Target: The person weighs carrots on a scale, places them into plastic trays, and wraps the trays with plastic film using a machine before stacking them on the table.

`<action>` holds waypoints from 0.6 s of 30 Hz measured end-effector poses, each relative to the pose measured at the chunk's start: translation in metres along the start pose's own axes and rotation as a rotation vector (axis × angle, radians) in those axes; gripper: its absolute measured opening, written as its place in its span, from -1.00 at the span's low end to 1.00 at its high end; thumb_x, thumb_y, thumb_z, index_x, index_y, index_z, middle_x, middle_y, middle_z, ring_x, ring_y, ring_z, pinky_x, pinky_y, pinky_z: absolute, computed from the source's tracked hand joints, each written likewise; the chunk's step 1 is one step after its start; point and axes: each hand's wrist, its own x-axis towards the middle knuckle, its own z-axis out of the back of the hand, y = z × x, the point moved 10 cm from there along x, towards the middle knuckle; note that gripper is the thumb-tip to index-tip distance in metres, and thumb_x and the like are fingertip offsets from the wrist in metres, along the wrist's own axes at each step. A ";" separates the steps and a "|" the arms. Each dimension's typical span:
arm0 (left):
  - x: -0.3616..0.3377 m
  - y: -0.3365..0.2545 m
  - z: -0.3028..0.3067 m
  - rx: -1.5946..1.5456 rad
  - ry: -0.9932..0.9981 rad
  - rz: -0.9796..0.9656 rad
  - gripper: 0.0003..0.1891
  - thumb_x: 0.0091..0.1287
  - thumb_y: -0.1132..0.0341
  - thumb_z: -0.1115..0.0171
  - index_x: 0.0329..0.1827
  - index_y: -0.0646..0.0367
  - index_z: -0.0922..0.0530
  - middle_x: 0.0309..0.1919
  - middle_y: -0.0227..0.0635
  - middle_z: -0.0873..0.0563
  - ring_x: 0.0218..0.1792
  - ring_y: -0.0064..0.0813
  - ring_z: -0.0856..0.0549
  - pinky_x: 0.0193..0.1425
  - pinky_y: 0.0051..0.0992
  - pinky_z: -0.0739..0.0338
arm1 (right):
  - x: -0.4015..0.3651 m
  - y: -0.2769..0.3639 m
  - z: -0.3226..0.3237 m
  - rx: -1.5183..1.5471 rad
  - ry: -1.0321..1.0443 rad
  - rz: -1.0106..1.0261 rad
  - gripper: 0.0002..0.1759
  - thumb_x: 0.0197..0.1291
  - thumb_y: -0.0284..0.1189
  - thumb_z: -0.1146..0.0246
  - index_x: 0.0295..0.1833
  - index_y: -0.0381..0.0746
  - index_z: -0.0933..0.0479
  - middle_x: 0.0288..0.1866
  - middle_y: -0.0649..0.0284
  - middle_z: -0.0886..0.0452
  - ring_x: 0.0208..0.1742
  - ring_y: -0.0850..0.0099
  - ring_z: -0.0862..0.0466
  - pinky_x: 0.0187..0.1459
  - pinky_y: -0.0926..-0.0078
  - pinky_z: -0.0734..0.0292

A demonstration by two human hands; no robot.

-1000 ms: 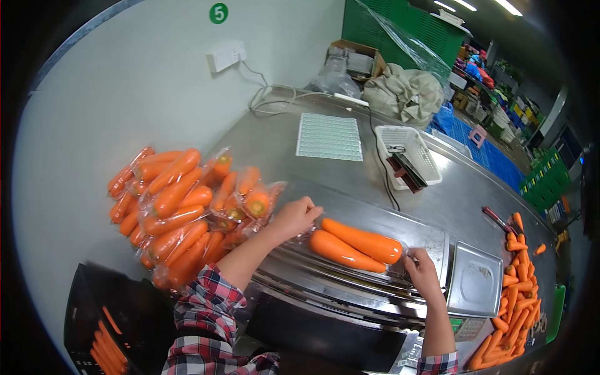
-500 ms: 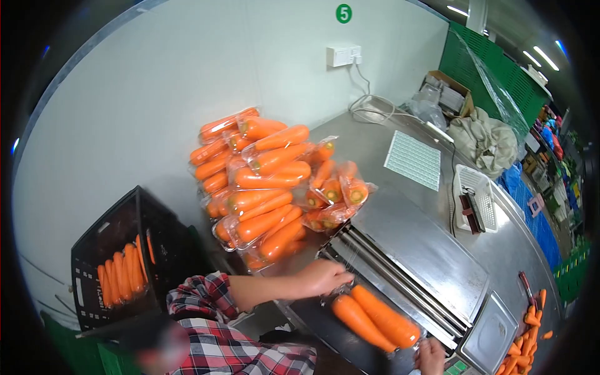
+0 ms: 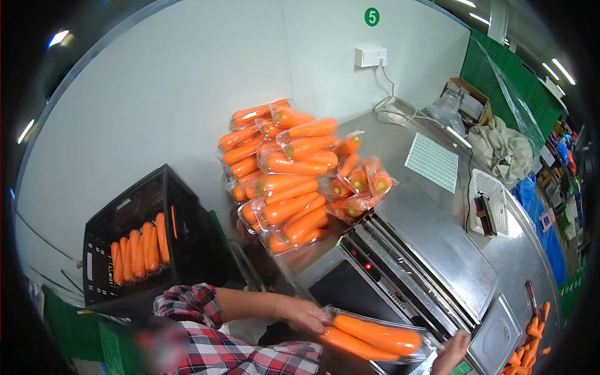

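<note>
My left hand (image 3: 306, 314) is closed on the gathered left end of a clear film-wrapped pack of carrots (image 3: 375, 335). Two large carrots show inside, lying side by side and tilted down to the right. At the other end of the pack, my right hand (image 3: 451, 353) has its fingers curled, close to the crumpled film; what is between them is hidden. The pack is just on the near side of a wrapping machine (image 3: 400, 275), partly over its black plate (image 3: 350, 294). Red lights glow beside the machine's metal rollers.
Wrapped carrots (image 3: 300, 165) are piled against the wall. A black crate (image 3: 128, 206) with more carrots stands at left. To the right are a metal tray (image 3: 495, 334), small loose carrots (image 3: 531, 340), a knife-like tool (image 3: 531, 297) and a white basket (image 3: 490, 194).
The pack has moved off the machine's black plate toward my body, with both hands beside its ends. My view has shifted, and red lights on the machine are now visible.
</note>
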 end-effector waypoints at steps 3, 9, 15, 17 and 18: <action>0.007 -0.065 -0.035 0.306 0.141 -0.217 -0.50 0.32 0.14 -0.22 0.23 0.26 -0.43 -0.19 -0.43 -0.65 -0.39 -0.71 -0.55 -0.40 -0.69 -0.42 | 0.011 0.018 -0.035 0.225 -0.020 -0.144 -0.74 0.34 -0.37 -0.10 -0.42 -0.13 -0.26 -0.76 0.54 -0.14 -0.78 0.75 -0.18 -0.78 0.73 -0.01; 0.007 -0.137 -0.029 0.721 0.093 0.071 -0.75 0.30 0.36 -0.21 -0.06 0.34 -0.59 -0.30 -0.36 -0.67 -0.36 -0.70 -0.57 -0.25 -0.62 -0.49 | -0.130 -0.042 -0.188 0.614 0.632 -0.823 -0.79 0.29 -0.30 -0.16 -0.21 -0.20 -0.33 -0.53 0.40 -0.29 -0.58 0.56 -0.30 -0.57 0.57 -0.18; 0.082 -0.142 -0.100 0.316 0.107 -0.502 -0.74 0.35 0.14 -0.21 -0.18 0.18 -0.62 -0.25 -0.43 -0.68 -0.24 -0.71 -0.60 -0.19 -0.62 -0.48 | -0.145 -0.041 -0.173 0.706 0.571 -0.935 -0.65 0.29 -0.19 -0.15 -0.03 -0.24 -0.35 -0.25 0.24 -0.40 -0.33 0.38 -0.42 -0.32 0.41 -0.33; 0.081 -0.109 -0.122 -0.360 0.312 -0.257 -0.53 0.35 0.19 -0.21 0.25 0.19 -0.40 0.13 -0.38 -0.56 0.12 -0.68 -0.50 0.15 -0.62 -0.40 | -0.145 -0.038 -0.151 0.756 0.513 -0.956 -0.59 0.29 -0.16 -0.15 0.03 -0.26 -0.36 -0.15 0.18 -0.43 -0.25 0.31 -0.46 -0.24 0.36 -0.38; 0.075 -0.096 -0.125 -0.563 0.381 -0.161 -0.47 0.36 0.18 -0.18 0.32 0.18 -0.30 0.21 -0.38 -0.48 0.19 -0.65 -0.45 0.22 -0.58 -0.35 | -0.144 -0.035 -0.145 0.783 0.494 -0.963 -0.56 0.29 -0.14 -0.15 0.06 -0.27 -0.36 -0.11 0.16 -0.45 -0.20 0.28 -0.48 -0.19 0.33 -0.40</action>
